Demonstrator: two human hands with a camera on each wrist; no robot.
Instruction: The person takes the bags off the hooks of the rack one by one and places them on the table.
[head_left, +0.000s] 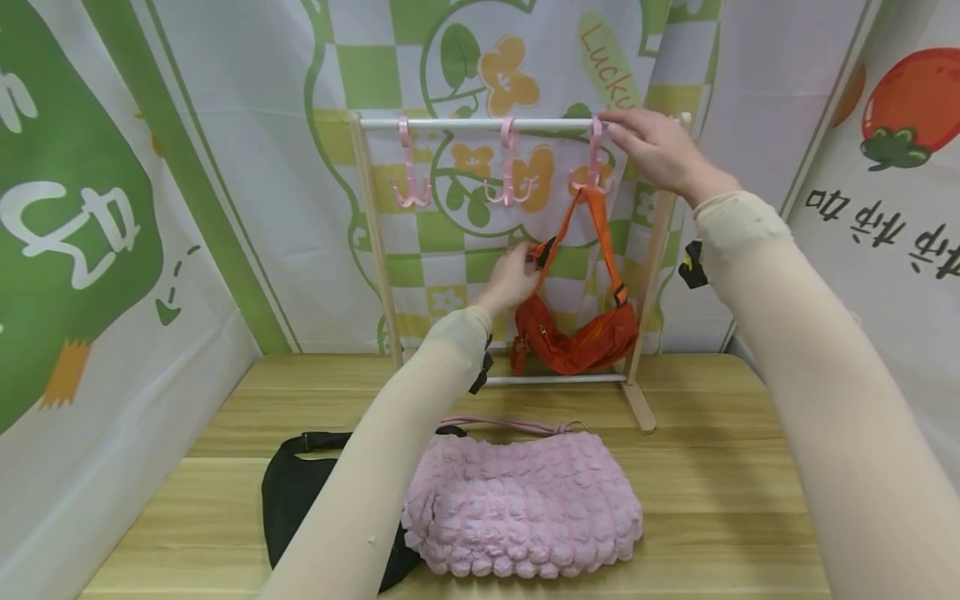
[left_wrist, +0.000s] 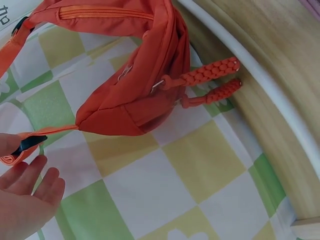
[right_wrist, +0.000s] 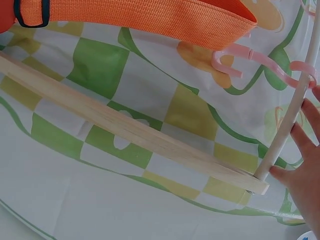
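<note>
An orange waist bag (head_left: 581,343) hangs by its strap (head_left: 602,233) from the rightmost pink hook (head_left: 596,158) on a small rack. With thumb and fingers, my left hand (head_left: 512,279) pinches the left side of this strap at a black buckle (left_wrist: 29,144). Braided orange zipper pulls (left_wrist: 212,72) dangle from the bag. Up at the right end of the white top rail (head_left: 457,124), my right hand (head_left: 663,150) rests its extended fingertips on the rail, right beside the hook's top. The right wrist view shows these fingers spread along the rail.
Two more pink hooks, one at the left (head_left: 410,171) and one in the middle (head_left: 508,171), hang on the rail. A puffy pink bag (head_left: 525,508) lies on the wooden table (head_left: 720,467), overlapping a black bag (head_left: 294,492). Patterned cloth (head_left: 360,67) stands behind the rack.
</note>
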